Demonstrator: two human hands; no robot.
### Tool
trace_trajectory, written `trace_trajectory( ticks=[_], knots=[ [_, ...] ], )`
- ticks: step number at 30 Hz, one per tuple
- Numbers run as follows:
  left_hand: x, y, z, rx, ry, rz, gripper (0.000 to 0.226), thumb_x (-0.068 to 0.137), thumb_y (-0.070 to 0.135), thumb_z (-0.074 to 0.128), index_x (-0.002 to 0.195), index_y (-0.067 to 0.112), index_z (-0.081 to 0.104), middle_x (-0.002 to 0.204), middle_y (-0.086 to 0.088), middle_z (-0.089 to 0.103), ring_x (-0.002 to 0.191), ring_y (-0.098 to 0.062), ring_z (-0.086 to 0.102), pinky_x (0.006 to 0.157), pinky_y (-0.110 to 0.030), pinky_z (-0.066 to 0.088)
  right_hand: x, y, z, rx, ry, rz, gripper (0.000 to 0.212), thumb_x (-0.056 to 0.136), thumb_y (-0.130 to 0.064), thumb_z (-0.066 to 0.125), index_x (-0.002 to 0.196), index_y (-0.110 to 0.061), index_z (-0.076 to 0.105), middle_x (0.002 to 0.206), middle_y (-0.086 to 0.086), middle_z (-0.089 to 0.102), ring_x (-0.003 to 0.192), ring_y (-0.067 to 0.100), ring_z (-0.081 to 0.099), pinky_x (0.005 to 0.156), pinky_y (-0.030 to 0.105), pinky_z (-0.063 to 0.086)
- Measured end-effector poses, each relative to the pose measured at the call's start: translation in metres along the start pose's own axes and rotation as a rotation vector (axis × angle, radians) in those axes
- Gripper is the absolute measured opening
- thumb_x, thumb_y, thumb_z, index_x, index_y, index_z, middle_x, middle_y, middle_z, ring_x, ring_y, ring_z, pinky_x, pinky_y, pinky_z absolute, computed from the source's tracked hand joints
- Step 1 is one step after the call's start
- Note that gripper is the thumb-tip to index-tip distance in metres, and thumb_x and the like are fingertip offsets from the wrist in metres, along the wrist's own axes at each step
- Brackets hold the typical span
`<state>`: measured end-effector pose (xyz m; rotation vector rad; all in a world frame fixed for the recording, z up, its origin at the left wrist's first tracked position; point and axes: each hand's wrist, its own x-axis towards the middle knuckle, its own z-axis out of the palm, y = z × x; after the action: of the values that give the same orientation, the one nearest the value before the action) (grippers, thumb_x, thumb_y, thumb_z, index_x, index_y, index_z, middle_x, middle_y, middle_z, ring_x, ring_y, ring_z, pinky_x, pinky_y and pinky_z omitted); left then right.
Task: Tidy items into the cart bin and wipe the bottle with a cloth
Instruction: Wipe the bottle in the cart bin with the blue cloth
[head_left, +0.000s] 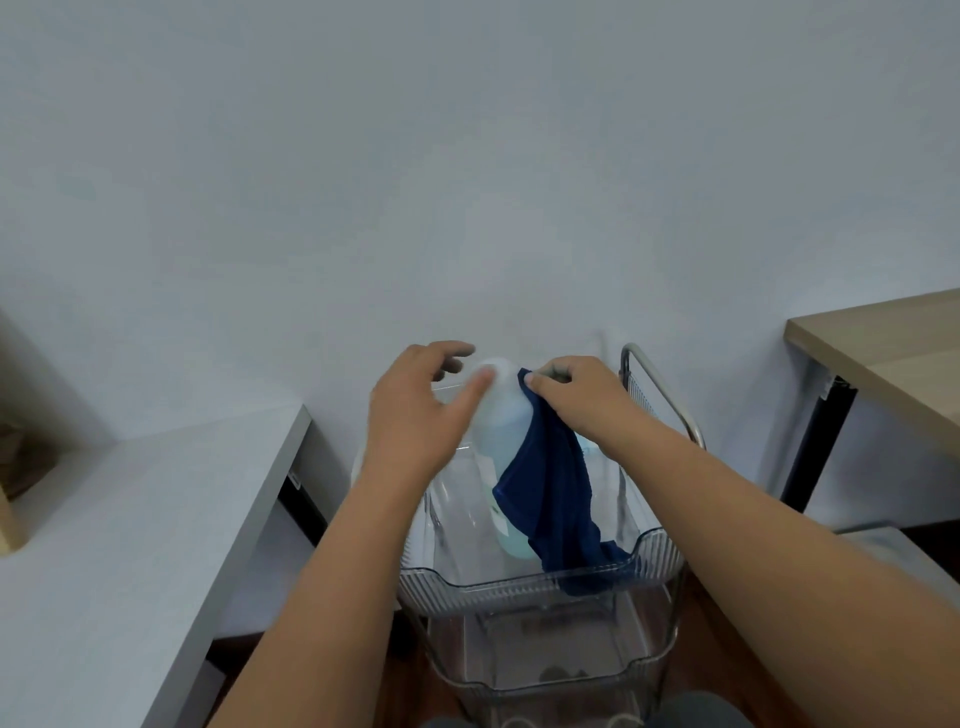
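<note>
Forearms reach over clear cart bin (540, 579). Right hand (582, 400) pinches blue cloth (550, 488) against upright bottle (501, 431) standing in bin; left hand (421, 410) spread, thumb touching. Risk: unsteadied bottle tips under wiping pressure.

A single head-worn, wide-angle view looks forward and down from above a clear cart bin (540, 577), close over it, with both forearms reaching in from the bottom edge. It faces a plain wall (467, 156); a white desk (130, 519) lies left, a wooden tabletop (883, 353) right.
</note>
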<state>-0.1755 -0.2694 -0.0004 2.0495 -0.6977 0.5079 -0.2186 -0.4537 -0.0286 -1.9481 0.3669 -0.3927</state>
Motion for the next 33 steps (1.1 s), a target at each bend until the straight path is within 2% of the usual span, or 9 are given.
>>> trace_trajectory(
  ticks=[5,10,13,17,20,24,29,31,33],
  knots=[
    [0.004,0.005,0.005,0.189,-0.024,-0.029,0.073,0.059,0.080,0.066,0.122,0.048,0.050,0.109,0.019,0.055,0.104,-0.010,0.056,0.092,-0.043,0.047,-0.004,0.000,-0.001,0.016,-0.009,0.015,0.021,0.088,-0.040,0.059,0.081,-0.024,0.071,0.085,-0.004,0.071,0.088,0.017,0.066,0.088,0.045,0.053],
    [0.005,-0.021,-0.016,0.021,-0.033,-0.121,0.060,0.064,0.062,0.079,0.116,0.048,0.052,0.105,0.020,0.060,0.101,-0.004,0.057,0.093,-0.047,0.049,-0.004,-0.001,-0.001,0.001,-0.016,0.017,0.023,0.088,-0.041,0.059,0.078,-0.023,0.070,0.084,-0.003,0.070,0.086,0.017,0.065,0.089,0.046,0.053],
    [0.000,-0.019,-0.015,-0.103,0.020,-0.145,0.040,0.073,0.057,0.075,0.109,0.043,0.064,0.096,0.018,0.067,0.093,0.004,0.060,0.086,-0.034,0.054,-0.005,-0.003,0.000,-0.010,-0.014,0.013,0.022,0.089,-0.040,0.059,0.077,-0.024,0.070,0.081,-0.006,0.069,0.085,0.016,0.065,0.089,0.046,0.053],
    [-0.005,0.011,0.010,0.063,-0.030,-0.070,0.054,0.063,0.076,0.069,0.102,0.038,0.069,0.097,0.022,0.062,0.084,0.006,0.059,0.069,-0.012,0.043,-0.009,-0.006,0.005,-0.022,0.005,0.018,0.021,0.088,-0.040,0.057,0.085,-0.027,0.074,0.088,-0.008,0.072,0.091,0.015,0.065,0.091,0.047,0.050],
    [0.000,0.016,0.018,0.142,-0.056,-0.061,0.050,0.069,0.064,0.074,0.107,0.031,0.071,0.102,0.016,0.061,0.081,0.002,0.057,0.067,-0.010,0.040,-0.009,-0.010,0.008,-0.045,0.038,0.057,0.023,0.088,-0.040,0.055,0.085,-0.028,0.074,0.089,-0.008,0.072,0.093,0.018,0.064,0.094,0.049,0.047],
    [0.004,0.009,0.011,0.002,-0.147,-0.111,0.034,0.075,0.042,0.079,0.107,0.036,0.072,0.102,0.019,0.066,0.087,0.002,0.064,0.079,-0.019,0.053,-0.008,-0.014,0.005,0.012,0.023,0.106,0.023,0.086,-0.037,0.059,0.083,-0.022,0.075,0.090,-0.002,0.073,0.093,0.023,0.066,0.090,0.048,0.051],
    [0.020,0.002,-0.010,-0.160,-0.520,-0.082,0.045,0.089,0.011,0.068,0.126,0.034,0.063,0.120,0.016,0.066,0.114,0.002,0.060,0.106,-0.031,0.046,-0.006,-0.018,0.005,0.049,0.015,0.121,0.027,0.085,-0.031,0.062,0.086,-0.008,0.075,0.097,0.014,0.073,0.092,0.030,0.068,0.087,0.046,0.054],
    [0.023,0.003,-0.013,-0.128,-0.595,-0.052,0.050,0.090,0.014,0.066,0.136,0.031,0.054,0.135,0.016,0.057,0.126,0.002,0.049,0.113,-0.033,0.036,-0.006,-0.018,0.005,0.039,0.010,0.121,0.028,0.084,-0.032,0.062,0.086,-0.007,0.074,0.097,0.015,0.072,0.082,0.025,0.066,0.086,0.047,0.053],
    [0.023,0.006,-0.012,-0.021,-0.530,-0.054,0.055,0.083,0.038,0.073,0.135,0.036,0.054,0.136,0.019,0.050,0.125,0.002,0.045,0.108,-0.029,0.036,-0.005,-0.018,0.005,-0.006,0.020,0.121,0.027,0.083,-0.035,0.060,0.082,-0.011,0.074,0.087,0.009,0.073,0.083,0.025,0.065,0.087,0.049,0.052]
  ],
)
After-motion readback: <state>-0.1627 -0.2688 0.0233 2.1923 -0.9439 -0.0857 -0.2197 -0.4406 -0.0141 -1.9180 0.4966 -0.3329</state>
